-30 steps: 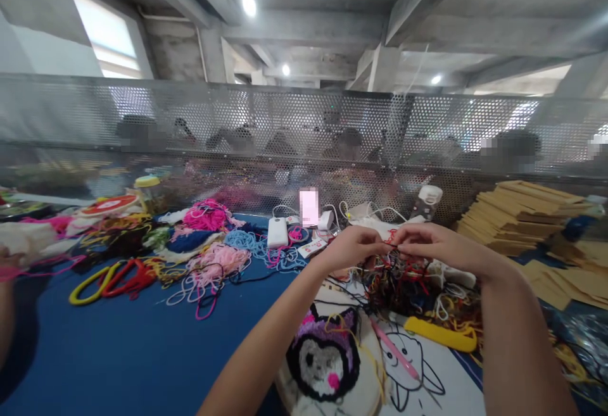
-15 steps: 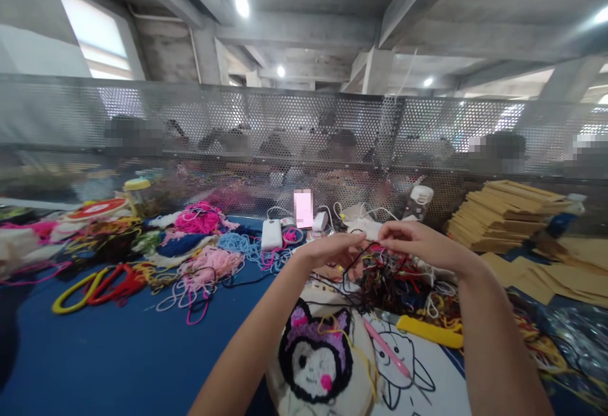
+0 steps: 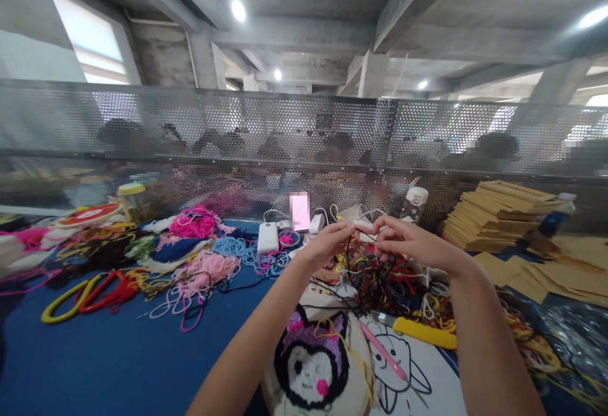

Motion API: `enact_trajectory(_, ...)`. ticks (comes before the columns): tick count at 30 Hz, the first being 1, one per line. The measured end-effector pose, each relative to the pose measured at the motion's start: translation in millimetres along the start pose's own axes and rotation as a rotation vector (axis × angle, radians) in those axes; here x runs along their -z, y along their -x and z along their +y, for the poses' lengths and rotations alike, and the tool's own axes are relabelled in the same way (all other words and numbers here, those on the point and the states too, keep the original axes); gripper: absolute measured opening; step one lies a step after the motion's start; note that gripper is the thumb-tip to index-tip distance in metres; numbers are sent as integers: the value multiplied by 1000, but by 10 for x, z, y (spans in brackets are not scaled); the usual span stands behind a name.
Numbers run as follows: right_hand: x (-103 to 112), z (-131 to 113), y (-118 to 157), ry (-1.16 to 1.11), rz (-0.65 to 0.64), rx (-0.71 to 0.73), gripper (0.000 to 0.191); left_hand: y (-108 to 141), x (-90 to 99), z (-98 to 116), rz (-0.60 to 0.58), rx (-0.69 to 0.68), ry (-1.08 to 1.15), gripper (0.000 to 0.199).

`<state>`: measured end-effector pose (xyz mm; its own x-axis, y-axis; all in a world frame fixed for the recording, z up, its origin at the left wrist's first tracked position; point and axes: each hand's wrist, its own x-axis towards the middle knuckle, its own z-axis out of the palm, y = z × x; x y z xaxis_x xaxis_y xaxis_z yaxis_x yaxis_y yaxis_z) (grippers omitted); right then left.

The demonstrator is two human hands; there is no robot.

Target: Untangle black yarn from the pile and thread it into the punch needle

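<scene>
Above a tangled heap of yarn (image 3: 403, 286), both hands are raised with fingertips pinched. My left hand (image 3: 332, 242) grips black yarn (image 3: 348, 254), which hangs below its fingers. Close by on the right, my right hand (image 3: 403, 237) has its fingers curled at the same dark strand. Beneath my forearms lies a round hoop piece (image 3: 311, 365) with a tufted black, purple and white character and a loose yellow strand. A pink pen-like tool with a thin metal tip (image 3: 387, 352) rests on a sheet with a line drawing (image 3: 439, 371). Beyond it is a yellow-handled cutter (image 3: 425, 332).
Yellow and red loop handles (image 3: 85, 296) lie on the blue tabletop (image 3: 142, 365), near pink yarn (image 3: 209, 267). A white power bank (image 3: 268, 237) and a lit phone (image 3: 300, 210) stand at the back. Brown paper envelopes (image 3: 498, 213) are stacked right, before a perforated metal panel (image 3: 247, 112).
My left fingers have drawn together into a tighter pinch and lifted slightly. The black strand stretched between my hands now hangs more from the left fingers. My view has shifted a little.
</scene>
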<state>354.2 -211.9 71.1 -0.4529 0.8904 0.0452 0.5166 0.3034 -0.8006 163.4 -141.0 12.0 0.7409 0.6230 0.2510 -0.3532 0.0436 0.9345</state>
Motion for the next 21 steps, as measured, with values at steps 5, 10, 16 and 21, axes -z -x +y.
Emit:
enact_trajectory(5,-87,-19,-37,-17,31,-2,18,-4,-19,-20,-36,-31,165,27)
enact_trajectory(10,-160,-181,41,135,76,8,17,-25,-33,-28,-2,-37,219,25)
enact_trajectory(16,-200,-219,307,517,89,-111,16,-46,179,85,187,-56,207,23)
enact_trajectory(21,-480,308,554,673,-157,-359,3,53,438,364,365,-118,169,25)
